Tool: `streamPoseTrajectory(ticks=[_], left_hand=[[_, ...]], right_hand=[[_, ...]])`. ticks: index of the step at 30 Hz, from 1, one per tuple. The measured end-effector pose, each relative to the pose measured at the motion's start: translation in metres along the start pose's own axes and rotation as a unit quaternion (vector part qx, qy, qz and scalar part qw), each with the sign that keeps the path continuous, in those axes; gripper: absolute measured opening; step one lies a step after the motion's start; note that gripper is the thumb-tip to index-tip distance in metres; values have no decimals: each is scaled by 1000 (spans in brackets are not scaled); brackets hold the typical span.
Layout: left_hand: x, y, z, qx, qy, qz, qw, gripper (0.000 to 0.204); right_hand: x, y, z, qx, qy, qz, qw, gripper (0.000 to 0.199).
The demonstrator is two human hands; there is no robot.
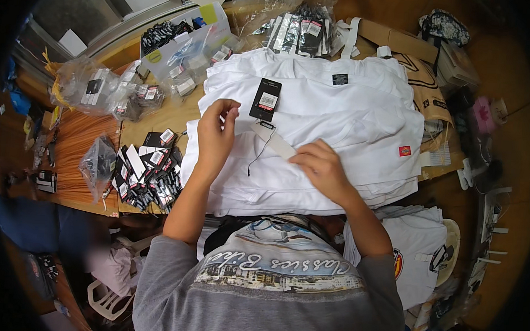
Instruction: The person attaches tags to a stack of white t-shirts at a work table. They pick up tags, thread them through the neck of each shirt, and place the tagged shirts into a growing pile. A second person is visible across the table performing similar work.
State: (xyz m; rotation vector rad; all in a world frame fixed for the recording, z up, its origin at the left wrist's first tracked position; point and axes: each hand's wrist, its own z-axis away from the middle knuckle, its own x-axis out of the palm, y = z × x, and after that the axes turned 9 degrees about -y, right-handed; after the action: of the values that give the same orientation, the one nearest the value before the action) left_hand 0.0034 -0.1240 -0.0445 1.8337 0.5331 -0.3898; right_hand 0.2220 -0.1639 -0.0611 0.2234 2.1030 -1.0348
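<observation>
A stack of white garments (337, 127) lies in front of me on the table. My right hand (324, 170) pinches the end of a plain white hang tag (278, 144) above the cloth. From the tag's other end, by a small dark clip, a thin black string (261, 153) trails over the fabric. Beyond it lies a black hang tag (266, 97) with a white barcode sticker. My left hand (217, 131) is just left of that black tag, its fingers curled together; whether they hold something small is hidden.
Left of the garments sits a pile of black and white tags (149, 172) with strings. Clear plastic bags of tags (105, 90) and an open box (193, 44) stand farther back. More bagged tags (303, 31) lie beyond the stack. At the lower right are other white garments (415, 249).
</observation>
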Motion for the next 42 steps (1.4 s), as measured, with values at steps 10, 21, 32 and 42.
streamPoseTrajectory(ticks=[10, 21, 32, 42], left_hand=[[-22, -3, 31, -9, 69, 35, 997, 9], [-4, -1, 23, 4, 83, 121, 989, 10], [32, 20, 37, 82, -156, 14, 984, 6], [115, 1, 41, 187, -222, -90, 953, 14]], right_hand=[[54, 8, -46, -133, -100, 31, 986, 12], [61, 7, -43, -167, -94, 167, 967, 8], [-145, -14, -2, -105, 315, -367, 869, 15], [-73, 13, 17, 181, 152, -10, 972, 7]])
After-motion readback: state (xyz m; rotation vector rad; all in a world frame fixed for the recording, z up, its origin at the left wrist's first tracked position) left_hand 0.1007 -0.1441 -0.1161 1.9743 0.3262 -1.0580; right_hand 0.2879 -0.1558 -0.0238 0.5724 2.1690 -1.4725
